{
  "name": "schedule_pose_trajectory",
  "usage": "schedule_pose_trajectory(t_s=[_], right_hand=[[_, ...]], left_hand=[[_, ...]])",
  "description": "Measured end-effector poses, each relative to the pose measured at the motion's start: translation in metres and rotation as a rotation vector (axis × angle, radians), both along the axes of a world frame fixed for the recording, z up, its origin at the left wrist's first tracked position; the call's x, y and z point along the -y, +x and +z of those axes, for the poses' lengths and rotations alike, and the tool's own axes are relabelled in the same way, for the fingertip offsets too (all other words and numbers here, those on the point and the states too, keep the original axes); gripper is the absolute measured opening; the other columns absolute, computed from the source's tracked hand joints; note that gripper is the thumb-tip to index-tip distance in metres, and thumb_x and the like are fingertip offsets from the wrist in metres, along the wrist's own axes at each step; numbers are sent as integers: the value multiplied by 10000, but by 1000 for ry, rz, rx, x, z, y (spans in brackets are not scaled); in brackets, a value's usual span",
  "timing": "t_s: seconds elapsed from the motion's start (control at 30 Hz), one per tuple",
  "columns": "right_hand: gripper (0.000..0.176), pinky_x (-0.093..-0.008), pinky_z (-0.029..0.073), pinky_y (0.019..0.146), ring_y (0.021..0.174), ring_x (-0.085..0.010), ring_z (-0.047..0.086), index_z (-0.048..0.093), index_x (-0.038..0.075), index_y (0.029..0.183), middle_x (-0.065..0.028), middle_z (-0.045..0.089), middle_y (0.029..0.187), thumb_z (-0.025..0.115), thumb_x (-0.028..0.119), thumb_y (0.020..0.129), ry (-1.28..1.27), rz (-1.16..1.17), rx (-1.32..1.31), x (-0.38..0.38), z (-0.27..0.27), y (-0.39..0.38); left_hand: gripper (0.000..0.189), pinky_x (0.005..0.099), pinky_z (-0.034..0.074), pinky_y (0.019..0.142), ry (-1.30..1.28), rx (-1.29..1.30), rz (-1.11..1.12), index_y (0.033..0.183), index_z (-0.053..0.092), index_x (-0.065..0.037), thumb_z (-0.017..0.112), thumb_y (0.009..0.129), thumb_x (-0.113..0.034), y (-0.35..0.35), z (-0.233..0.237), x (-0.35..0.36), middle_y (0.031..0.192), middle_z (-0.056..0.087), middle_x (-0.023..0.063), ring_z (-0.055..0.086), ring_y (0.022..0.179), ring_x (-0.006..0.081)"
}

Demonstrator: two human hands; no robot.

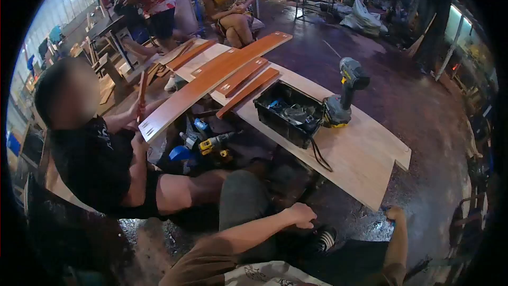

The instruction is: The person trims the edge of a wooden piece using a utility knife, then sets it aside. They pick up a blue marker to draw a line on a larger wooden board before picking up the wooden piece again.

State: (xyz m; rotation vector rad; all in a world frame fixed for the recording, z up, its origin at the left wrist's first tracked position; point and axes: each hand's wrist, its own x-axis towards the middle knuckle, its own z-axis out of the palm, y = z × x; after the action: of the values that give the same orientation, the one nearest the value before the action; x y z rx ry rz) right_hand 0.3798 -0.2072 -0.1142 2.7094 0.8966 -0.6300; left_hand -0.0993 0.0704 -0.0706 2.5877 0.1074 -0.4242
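My left hand (pixel 301 216) hangs above my shoe (pixel 324 239), its fingers curled in and nothing seen in them. Off the near right corner of the pale wooden board (pixel 365 169), my right hand (pixel 394 214) is closed, with a small bluish spot at its fingers that I cannot make out. On the board stand a black bin (pixel 283 130) of small parts and an upright cordless drill (pixel 344 92). Several reddish-brown slats (pixel 243 77) lie farther along it. A long reddish-brown plank (pixel 211 77) crosses them, its near end by the co-worker's hands.
A seated co-worker (pixel 95 153) at the left holds a reddish-brown wooden piece (pixel 142 95). Below the board sit a yellow drill (pixel 211 143) and blue items (pixel 182 153). Two other people are at the back. A strap (pixel 320 156) hangs from the bin.
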Motion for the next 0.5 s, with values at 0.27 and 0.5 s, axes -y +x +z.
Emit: schedule_pose_trajectory(t_s=[0.27,0.5], right_hand=[[465,-420,568,719,676,-242,706,656,123,1303,-128,750,850,668,275,864,-30,-130,-171,-25,42,-40],[409,-417,548,537,601,-235,673,643,82,1289,-145,709,772,663,196,897,-57,-131,-251,-24,38,-38]], left_hand=[[514,486,524,939,-10,-28,-16,1297,627,-101,625,906,-434,-7,17,-5,1162,691,166,648,1116,362],[516,482,520,952,-12,-19,-16,1309,625,-104,618,909,-430,-6,11,-4,1188,687,171,645,1130,356]])
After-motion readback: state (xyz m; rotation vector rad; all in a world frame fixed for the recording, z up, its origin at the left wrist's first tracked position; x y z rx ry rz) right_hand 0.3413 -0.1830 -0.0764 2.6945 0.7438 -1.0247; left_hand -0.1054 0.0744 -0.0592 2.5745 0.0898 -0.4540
